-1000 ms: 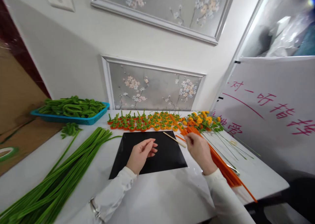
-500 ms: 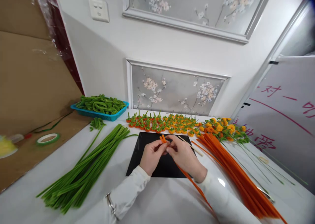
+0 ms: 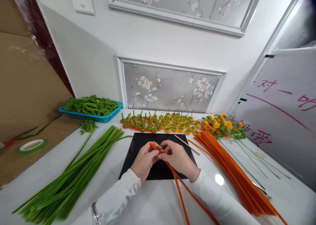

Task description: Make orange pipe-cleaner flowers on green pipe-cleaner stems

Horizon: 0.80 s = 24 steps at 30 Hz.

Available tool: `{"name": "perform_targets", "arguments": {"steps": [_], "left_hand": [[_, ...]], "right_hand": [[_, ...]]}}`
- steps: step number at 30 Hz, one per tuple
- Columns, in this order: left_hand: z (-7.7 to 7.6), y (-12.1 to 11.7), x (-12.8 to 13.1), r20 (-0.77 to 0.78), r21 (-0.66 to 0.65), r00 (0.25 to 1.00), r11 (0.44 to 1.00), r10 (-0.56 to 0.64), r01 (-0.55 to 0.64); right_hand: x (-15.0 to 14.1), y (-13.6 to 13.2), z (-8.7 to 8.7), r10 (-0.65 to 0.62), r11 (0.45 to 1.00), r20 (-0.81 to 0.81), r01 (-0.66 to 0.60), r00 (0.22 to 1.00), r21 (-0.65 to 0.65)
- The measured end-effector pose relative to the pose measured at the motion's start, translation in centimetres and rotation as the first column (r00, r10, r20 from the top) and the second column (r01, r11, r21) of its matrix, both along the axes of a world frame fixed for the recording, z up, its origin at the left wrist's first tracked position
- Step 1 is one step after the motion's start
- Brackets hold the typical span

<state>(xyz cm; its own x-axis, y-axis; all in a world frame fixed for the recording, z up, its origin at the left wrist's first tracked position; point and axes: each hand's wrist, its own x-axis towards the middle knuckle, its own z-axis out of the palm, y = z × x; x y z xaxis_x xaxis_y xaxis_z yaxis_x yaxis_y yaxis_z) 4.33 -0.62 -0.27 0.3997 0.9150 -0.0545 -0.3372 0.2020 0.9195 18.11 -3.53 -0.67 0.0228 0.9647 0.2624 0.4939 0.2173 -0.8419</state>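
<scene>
My left hand (image 3: 144,159) and my right hand (image 3: 178,158) meet over a black mat (image 3: 139,147) on the white table. Both pinch the folded end of an orange pipe cleaner (image 3: 176,182), whose two long tails run back toward me between my sleeves. A thin wooden stick (image 3: 187,144) lies at the mat's far right corner, just beyond my right hand.
A bundle of orange pipe cleaners (image 3: 229,170) lies right of the mat, a bundle of green ones (image 3: 74,175) left. Small orange-and-green pieces (image 3: 158,123) line the back, yellow flowers (image 3: 221,124) beside them. A blue tray (image 3: 91,108) of green pieces and a tape roll (image 3: 32,145) sit left.
My right hand took one orange pipe cleaner from the bundle and brought it to the mat. Both hands closed on its end, which now lies lower, with the tails swung toward me.
</scene>
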Motion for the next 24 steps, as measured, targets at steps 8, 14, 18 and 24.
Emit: {"name": "perform_targets", "arguments": {"steps": [8,14,18,24], "left_hand": [[0.8,0.5,-0.1,-0.047,-0.037,0.999,0.999,-0.011,0.009],[0.5,1.6,-0.9,-0.234,0.16,0.972,0.985,-0.024,0.063],[0.1,0.9,-0.3,-0.207,0.207,0.978,0.978,0.014,0.03],[0.1,-0.3,0.2,-0.213,0.216,0.977,0.974,-0.019,0.066]], "right_hand": [[2.2,0.4,-1.0,0.039,0.981,-0.059,-0.027,0.997,0.194],[1.9,-1.0,-0.1,-0.003,0.951,0.094,-0.026,0.996,0.309],[1.0,-1.6,0.2,-0.068,0.969,0.137,0.033,0.988,0.243],[0.5,-1.5,-0.2,-0.051,0.975,0.07,0.035,0.996,0.218]]}}
